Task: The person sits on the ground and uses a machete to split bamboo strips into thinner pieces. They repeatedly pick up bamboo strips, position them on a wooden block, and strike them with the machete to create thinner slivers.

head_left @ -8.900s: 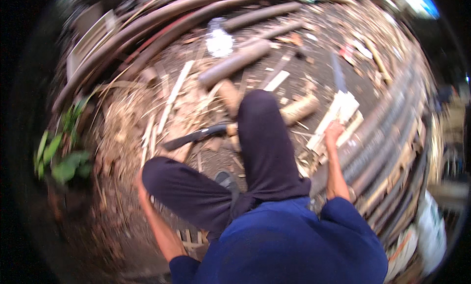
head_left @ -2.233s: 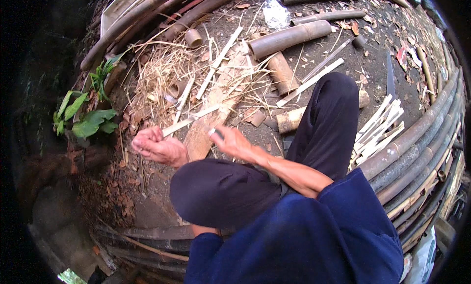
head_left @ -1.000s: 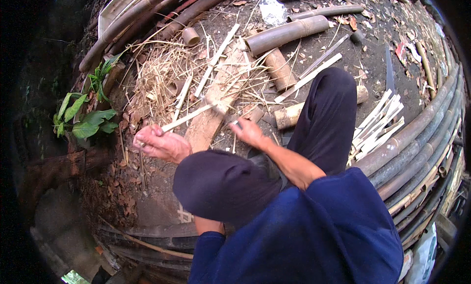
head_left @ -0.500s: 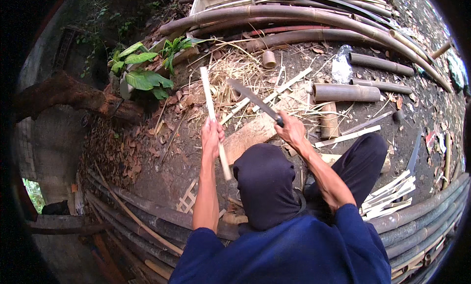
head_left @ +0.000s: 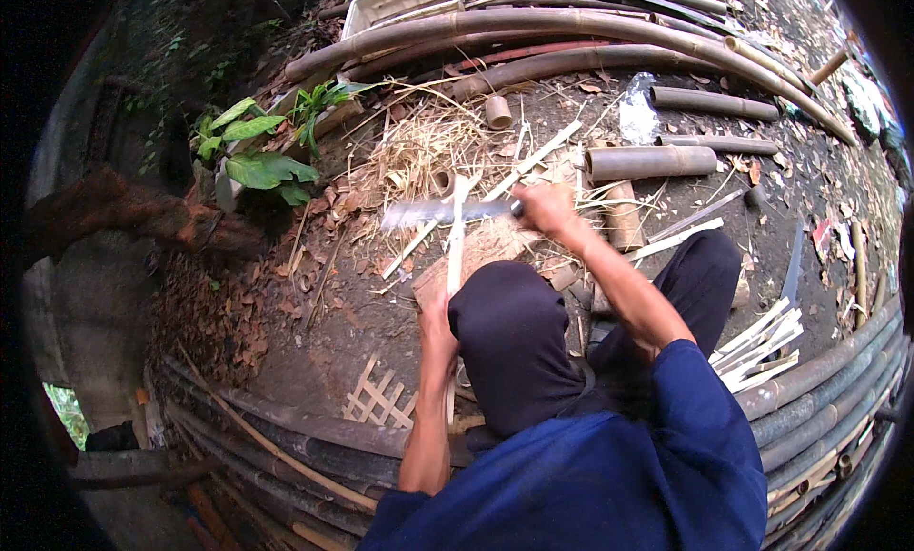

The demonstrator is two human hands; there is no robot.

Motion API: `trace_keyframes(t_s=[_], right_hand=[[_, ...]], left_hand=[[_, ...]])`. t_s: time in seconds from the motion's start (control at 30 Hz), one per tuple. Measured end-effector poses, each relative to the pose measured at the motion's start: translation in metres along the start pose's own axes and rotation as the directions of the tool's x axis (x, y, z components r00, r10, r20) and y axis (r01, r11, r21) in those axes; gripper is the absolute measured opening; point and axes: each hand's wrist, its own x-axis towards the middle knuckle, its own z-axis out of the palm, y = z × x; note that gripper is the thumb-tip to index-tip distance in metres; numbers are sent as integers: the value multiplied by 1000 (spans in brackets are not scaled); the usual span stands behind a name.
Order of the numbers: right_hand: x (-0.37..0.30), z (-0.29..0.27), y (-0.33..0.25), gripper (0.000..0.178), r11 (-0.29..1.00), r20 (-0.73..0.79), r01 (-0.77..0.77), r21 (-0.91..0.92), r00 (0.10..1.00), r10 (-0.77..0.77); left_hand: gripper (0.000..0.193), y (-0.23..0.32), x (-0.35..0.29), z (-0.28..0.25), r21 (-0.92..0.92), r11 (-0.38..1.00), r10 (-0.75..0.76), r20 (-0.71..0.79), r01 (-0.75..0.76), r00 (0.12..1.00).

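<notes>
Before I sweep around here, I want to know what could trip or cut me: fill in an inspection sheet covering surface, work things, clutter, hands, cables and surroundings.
Surface: dark earth ground, strewn with dry leaves.
Work things: pale strip; knife, blade motion-blurred across it, contact unclear.
Clutter: shavings, bamboo tube, loose pale strips, grey blade-like piece.
Hands: left hand holds the strip, partly hidden by the knee; right hand grips the knife handle.
Cables: nothing seen.
Surroundings: leafy plant, white crate, long bamboo poles.
</notes>
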Motion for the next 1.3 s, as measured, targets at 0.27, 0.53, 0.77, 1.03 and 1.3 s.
trace_keyframes(t_s=[0.27, 0.53, 0.77, 1.03, 1.3], right_hand=[[-44, 4, 39, 39, 961, -230, 105, 256, 972, -45], [-20, -22, 28, 22, 1000, -88, 9, 11, 996, -8], [-22, -13, 65, 34, 947, -84, -117, 298, 985, 148], [0, -19, 54, 36, 951, -51, -202, 234, 974, 219], [-44, -52, -31, 16, 943, -41, 104, 317, 995, -96]], left_hand=[[25, -19, 17, -1, -226, 958, -157, 92, 174, 983], [35, 60, 11, -1, -482, 795, -345, 139, 368, 928], [44, 18, 20, -13, -321, 824, -433, 174, 467, 884], [36, 21, 27, -9, -139, 960, -213, 211, 245, 954], [50, 37, 48, -25, -444, 753, -440, 209, 485, 874]])
